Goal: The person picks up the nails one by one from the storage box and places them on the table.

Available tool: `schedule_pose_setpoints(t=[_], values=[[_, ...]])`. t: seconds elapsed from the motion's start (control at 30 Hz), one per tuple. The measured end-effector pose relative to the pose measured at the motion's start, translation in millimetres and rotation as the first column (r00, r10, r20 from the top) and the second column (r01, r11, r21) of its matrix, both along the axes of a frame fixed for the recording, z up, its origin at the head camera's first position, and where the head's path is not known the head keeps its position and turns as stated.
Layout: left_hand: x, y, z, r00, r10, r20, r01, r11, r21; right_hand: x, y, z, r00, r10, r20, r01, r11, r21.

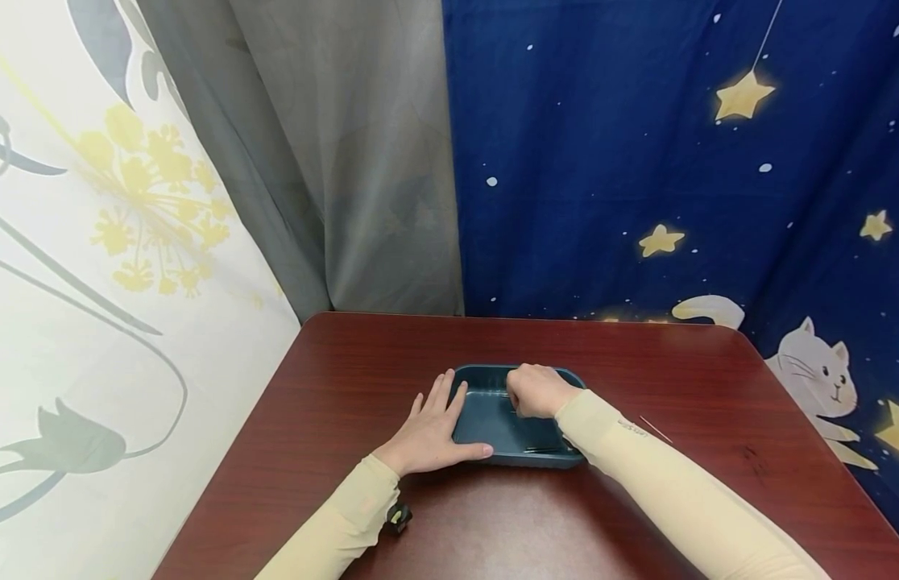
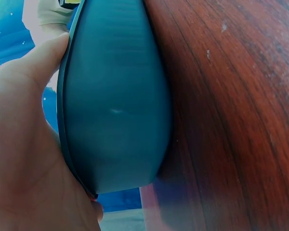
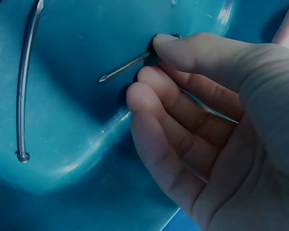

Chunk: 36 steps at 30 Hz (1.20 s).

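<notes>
A dark blue-green plastic tray sits on the table. My left hand rests on its left end, fingers straight and spread over the rim, thumb lying along the near edge. In the left wrist view, the palm is beside the tray's outer wall. Inside the tray, my right hand pinches a short metal nail between thumb and index finger; the pointed end sticks out and the other fingers are curled. A longer, slightly bent nail lies on the tray floor, apart from the hand.
Thin dark metal pieces lie near the tray's front right corner. One thin straight piece lies on the red-brown wooden table, right of the tray. Grey and starry blue curtains hang behind the table.
</notes>
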<state>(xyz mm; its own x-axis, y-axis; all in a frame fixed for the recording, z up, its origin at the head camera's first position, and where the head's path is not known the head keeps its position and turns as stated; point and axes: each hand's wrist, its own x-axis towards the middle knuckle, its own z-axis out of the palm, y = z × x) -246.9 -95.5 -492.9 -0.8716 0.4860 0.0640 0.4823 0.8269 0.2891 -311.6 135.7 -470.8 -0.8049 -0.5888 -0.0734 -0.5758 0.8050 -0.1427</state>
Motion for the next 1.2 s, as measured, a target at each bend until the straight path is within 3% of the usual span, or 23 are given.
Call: schedule_pose_setpoints(t=[0.43, 0.8, 1.2], values=[[1.7, 1.4, 1.1, 1.000, 0.018, 0.010, -0.018, 1.000, -0.011, 0.6, 0.5, -0.5, 0.999, 0.034, 0.001, -0.034, 0.999, 0.033], [2.6, 1.4, 2.0, 0.999, 0.025, 0.023, -0.025, 1.000, -0.017, 14.1, -1.4, 29.2, 0.998, 0.053, -0.015, -0.054, 0.998, -0.036], [2.4, 1.8, 1.6, 0.999, 0.029, 0.030, -0.029, 0.999, -0.018, 29.8, 7.8, 50.5, 0.970, 0.114, -0.216, -0.133, 0.988, -0.077]])
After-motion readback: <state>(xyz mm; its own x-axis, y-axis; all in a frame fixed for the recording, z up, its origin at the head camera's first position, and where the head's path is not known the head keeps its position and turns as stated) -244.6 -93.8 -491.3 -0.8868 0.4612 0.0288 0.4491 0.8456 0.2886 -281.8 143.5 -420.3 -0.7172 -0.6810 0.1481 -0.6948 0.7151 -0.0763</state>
